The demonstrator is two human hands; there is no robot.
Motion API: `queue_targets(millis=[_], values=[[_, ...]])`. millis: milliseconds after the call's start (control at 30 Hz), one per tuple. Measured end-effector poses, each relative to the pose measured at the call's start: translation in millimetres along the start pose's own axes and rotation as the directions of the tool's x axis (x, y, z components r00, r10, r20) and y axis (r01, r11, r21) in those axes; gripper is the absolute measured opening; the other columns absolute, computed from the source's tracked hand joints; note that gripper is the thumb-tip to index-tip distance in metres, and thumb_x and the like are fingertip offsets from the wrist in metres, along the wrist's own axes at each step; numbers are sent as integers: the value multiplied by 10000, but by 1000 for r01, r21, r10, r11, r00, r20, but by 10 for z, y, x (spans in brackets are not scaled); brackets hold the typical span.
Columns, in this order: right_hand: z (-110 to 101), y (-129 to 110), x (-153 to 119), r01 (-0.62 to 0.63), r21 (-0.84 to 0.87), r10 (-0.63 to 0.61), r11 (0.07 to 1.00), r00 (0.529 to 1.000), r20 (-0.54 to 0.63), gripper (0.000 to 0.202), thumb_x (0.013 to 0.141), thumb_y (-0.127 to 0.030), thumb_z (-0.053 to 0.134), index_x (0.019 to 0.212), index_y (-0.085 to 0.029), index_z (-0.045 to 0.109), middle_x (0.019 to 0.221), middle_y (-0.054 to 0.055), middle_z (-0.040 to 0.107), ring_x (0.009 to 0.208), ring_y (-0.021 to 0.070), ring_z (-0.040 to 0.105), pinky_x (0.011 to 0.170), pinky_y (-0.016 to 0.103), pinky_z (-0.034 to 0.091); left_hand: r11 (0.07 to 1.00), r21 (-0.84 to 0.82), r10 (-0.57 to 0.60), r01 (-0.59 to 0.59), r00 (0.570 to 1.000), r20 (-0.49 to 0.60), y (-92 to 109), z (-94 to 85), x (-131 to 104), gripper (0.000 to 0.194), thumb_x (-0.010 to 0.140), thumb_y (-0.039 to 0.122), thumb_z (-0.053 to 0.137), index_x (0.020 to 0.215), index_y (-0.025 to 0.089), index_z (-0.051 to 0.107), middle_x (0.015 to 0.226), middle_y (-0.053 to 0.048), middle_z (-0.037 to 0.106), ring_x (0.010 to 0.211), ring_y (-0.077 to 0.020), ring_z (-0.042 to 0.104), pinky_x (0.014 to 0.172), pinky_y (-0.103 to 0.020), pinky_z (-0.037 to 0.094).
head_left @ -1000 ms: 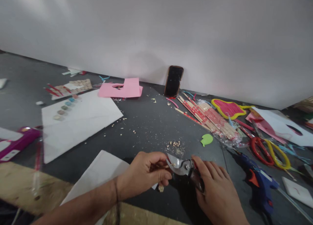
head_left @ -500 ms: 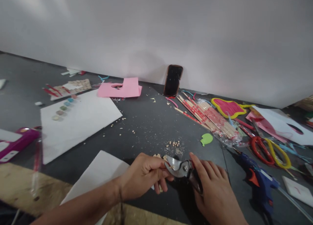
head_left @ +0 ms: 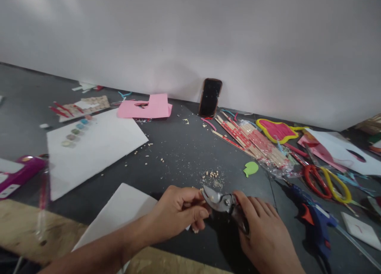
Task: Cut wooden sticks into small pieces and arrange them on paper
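My right hand (head_left: pixel 262 222) is wrapped around the dark handles of metal pruning shears (head_left: pixel 218 201). Their curved blades point left and look closed or nearly so, with a small pale bit by them. Just left of the blades, my left hand (head_left: pixel 181 210) is closed in a pinch, its fingertips close to the blade tip. Pale bits show around those fingers, but what they hold is mostly hidden. Beyond the shears lies a small heap of cut pale wooden pieces (head_left: pixel 212 174) amid fine crumbs on the dark tabletop (head_left: pixel 175 147).
A phone (head_left: pixel 210 97) leans against the wall. To the right are wooden chopsticks (head_left: pixel 235 129), a green foam shape (head_left: pixel 251 168), red-and-yellow-handled scissors (head_left: pixel 317 180) and a blue glue gun (head_left: pixel 318 222). White sheets (head_left: pixel 98 159) and pink paper (head_left: pixel 145 109) lie left.
The shears' blades have come together from a wider gap and turned slightly upward. My left fingers have shifted a little and now cover some of the pale pieces near them.
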State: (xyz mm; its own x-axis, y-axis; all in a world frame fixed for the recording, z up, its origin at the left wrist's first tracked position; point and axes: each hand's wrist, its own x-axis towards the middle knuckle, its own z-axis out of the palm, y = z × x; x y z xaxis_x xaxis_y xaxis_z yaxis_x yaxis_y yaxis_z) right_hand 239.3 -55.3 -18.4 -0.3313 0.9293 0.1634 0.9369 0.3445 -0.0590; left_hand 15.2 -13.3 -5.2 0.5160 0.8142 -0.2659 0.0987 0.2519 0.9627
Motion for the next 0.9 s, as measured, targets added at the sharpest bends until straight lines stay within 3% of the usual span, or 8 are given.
queue_targets(millis=[100,233,467,700,900], values=[[-9,-11,26,-25,-15,25,1000,1000,7,591,678,-134,495,1253,-203,379,981,70,601,876,223,526,758,364,403,992,126,36,-30,998,-43,29,-12,7,153,780,227,547,807,130,662,601,-12,654,539,-106,609,549,-194,502],[-5,-28,27,-23,-11,24,1000,999,31,656,710,-143,484,1334,-203,291,1050,74,595,924,232,508,774,389,383,965,241,108,-103,994,-7,33,-25,1,270,845,294,468,765,131,667,624,-28,657,538,-105,615,541,-186,499],[-3,-30,20,7,3,-8,1000,1000,13,672,711,-125,468,1350,-197,272,1061,79,593,932,230,502,770,387,392,997,75,28,-30,999,32,-48,-10,2,285,837,304,473,735,100,643,625,-45,640,486,-103,599,479,-197,502],[31,-41,-23,55,56,-53,997,998,-31,647,650,-71,460,1281,-152,338,984,84,584,880,211,519,773,341,450,997,-79,26,-20,997,74,14,16,-31,272,811,314,510,701,93,624,646,-48,651,475,-96,605,436,-180,499],[27,-23,-30,35,48,-35,998,999,-1,606,623,-63,452,1214,-176,378,955,70,591,842,208,540,740,333,468,998,-67,-16,20,998,60,-2,11,-30,276,819,296,487,696,89,622,504,-18,606,415,-92,570,431,-189,484]])
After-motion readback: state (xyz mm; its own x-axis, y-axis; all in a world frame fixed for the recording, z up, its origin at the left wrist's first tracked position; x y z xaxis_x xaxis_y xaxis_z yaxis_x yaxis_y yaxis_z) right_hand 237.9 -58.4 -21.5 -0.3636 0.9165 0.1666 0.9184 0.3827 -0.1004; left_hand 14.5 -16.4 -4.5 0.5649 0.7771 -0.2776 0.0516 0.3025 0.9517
